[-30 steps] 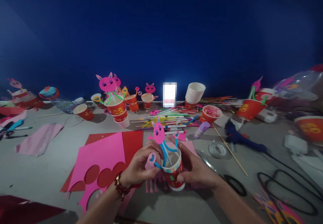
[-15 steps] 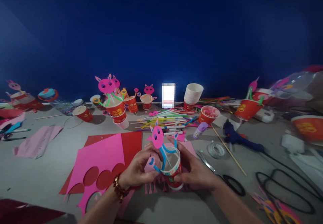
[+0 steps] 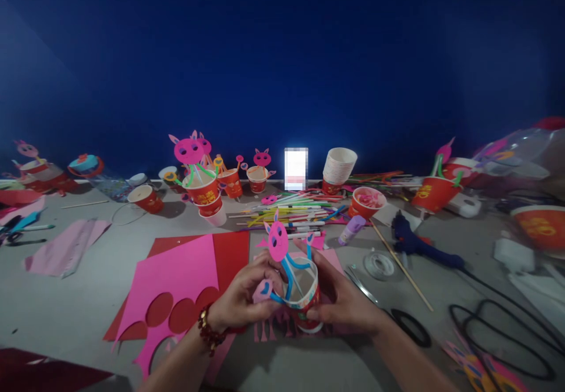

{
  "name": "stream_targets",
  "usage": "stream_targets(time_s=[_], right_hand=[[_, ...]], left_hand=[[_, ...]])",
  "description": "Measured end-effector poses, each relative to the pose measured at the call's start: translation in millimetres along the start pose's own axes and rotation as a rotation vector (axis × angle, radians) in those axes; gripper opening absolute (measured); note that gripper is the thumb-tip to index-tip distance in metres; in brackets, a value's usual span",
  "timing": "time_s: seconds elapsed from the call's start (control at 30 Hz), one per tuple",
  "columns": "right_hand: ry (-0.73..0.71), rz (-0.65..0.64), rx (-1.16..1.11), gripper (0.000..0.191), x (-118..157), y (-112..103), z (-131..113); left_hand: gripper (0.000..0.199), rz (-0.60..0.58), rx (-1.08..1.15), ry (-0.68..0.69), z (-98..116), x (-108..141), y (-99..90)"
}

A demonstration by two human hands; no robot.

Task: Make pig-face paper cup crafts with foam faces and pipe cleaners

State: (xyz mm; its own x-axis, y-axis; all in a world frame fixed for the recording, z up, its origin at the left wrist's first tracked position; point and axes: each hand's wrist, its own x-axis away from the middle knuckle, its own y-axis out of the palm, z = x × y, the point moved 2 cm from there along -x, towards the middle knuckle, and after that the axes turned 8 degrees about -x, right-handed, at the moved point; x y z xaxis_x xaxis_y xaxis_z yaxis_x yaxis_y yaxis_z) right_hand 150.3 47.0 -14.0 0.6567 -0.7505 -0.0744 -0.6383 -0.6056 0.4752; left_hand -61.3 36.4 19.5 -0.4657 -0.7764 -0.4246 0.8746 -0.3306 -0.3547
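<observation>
Red paper cup [image 3: 301, 312] is sitting between the two hands, leaning a little toward the left one; whether its base is touching the table [image 3: 339, 365] is staying unclear. The right hand [image 3: 342, 301] is gripping the cup's wall, its thumb pressing on the front. The left hand [image 3: 244, 292] is curling at the opposite side and appears to be pinching the pale pink paw [image 3: 263, 289] at the end of one blue arm [image 3: 289, 283] — how firmly, I am not able to tell. Just above the grip, a pink paper head [image 3: 278, 241] with upright ears is standing over the rim, and a white stick [image 3: 296, 283] is slanting inside the cup. Pale pink cut paper [image 3: 265, 328] is lying under the hands, scissors [image 3: 364, 286] and a tape roll [image 3: 378, 265] are resting beyond the right hand, and a pink sheet with round holes [image 3: 176, 262] is spreading beyond the left. The step in hand is seemingly steadying the figure and setting or checking that paw — so the next move is calling for a steady right hold, light left fingers and no squeezing of the thin wall.
</observation>
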Motion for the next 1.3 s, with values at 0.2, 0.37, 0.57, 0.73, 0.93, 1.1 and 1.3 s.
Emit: stream_targets(time_s=[0.2,0.37,0.57,0.73,0.93,1.1,1.3], right_hand=[[0.007,-0.002,0.016,0.110,0.3,-0.5,0.6],[0.009,0.007,0.016,0.111,0.0,0.8,-1.2],[0.004,0.001,0.001,0.110,-0.5,3.6,-3.4],[0.008,-0.002,0.000,0.111,0.2,3.3,-2.3],[0.000,0.005,0.015,0.108,0.2,1.7,-1.7],[0.003,0.018,0.037,0.108,-0.1,1.4,-2.8],[0.008,0.004,-0.005,0.109,-0.2,2.7,-5.0]], left_hand=[[0.014,0.000,-0.007,0.014,1.1,-0.3,-0.6],[0.014,-0.010,-0.001,0.006,1.2,-0.8,-0.5],[0.017,-0.029,-0.031,-0.021,0.5,1.2,-0.9],[0.019,-0.023,-0.041,-0.008,1.5,1.8,-1.1],[0.014,-0.006,-0.001,0.035,0.8,-1.1,0.2],[0.022,0.024,-0.018,0.053,-0.9,-2.6,0.5],[0.021,0.041,-0.027,0.086,1.8,-3.7,0.7]])
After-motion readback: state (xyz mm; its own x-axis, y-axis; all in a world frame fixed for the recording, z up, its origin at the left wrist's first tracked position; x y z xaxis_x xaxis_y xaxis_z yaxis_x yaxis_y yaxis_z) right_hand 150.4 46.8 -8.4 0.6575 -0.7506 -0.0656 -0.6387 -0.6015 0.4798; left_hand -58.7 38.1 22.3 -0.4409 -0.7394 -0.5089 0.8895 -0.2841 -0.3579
